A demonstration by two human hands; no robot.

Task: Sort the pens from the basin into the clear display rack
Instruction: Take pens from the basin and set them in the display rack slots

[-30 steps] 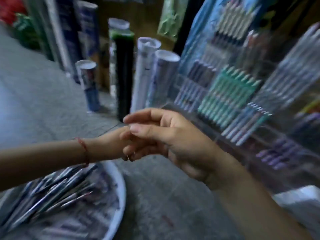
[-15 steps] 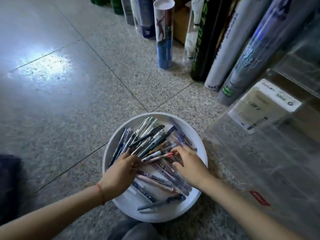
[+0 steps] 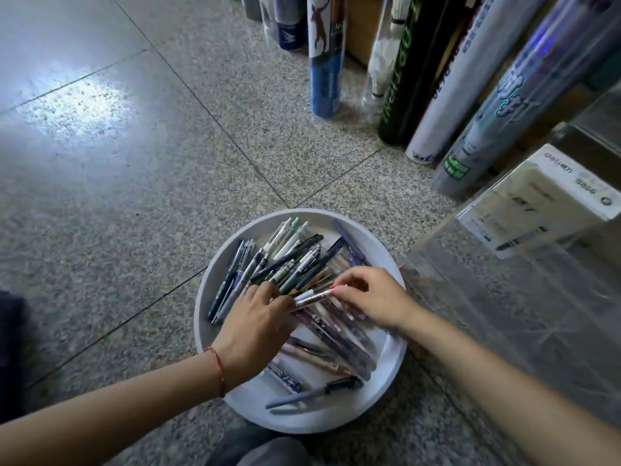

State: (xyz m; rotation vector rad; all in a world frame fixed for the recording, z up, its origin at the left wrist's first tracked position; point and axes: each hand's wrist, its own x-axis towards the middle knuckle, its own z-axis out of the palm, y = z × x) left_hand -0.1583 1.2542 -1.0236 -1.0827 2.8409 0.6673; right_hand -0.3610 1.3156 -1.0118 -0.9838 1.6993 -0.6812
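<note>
A white round basin (image 3: 336,422) stands on the floor, holding several mixed pens (image 3: 292,260). Both my hands are inside it. My left hand (image 3: 255,327), with a red string at the wrist, lies on the pile with its fingers stretched, fingertips at the left end of a silvery pen with a red tip (image 3: 314,295). My right hand (image 3: 373,297) pinches that pen at its red-tipped end. The clear display rack (image 3: 504,314) stands right of the basin; only its lower wall and a cream label box (image 3: 537,203) show.
Tall tubes (image 3: 324,55) stand in a row on the floor behind the basin, leaning toward the rack. Speckled stone floor (image 3: 134,196) spreads to the left. My dark-clad knee (image 3: 265,449) is just below the basin. A dark shape (image 3: 10,348) sits at the left edge.
The view swung down from the rack to the basin. Both hands dropped into the pens, and my right hand has moved onto the red-tipped pen's end.
</note>
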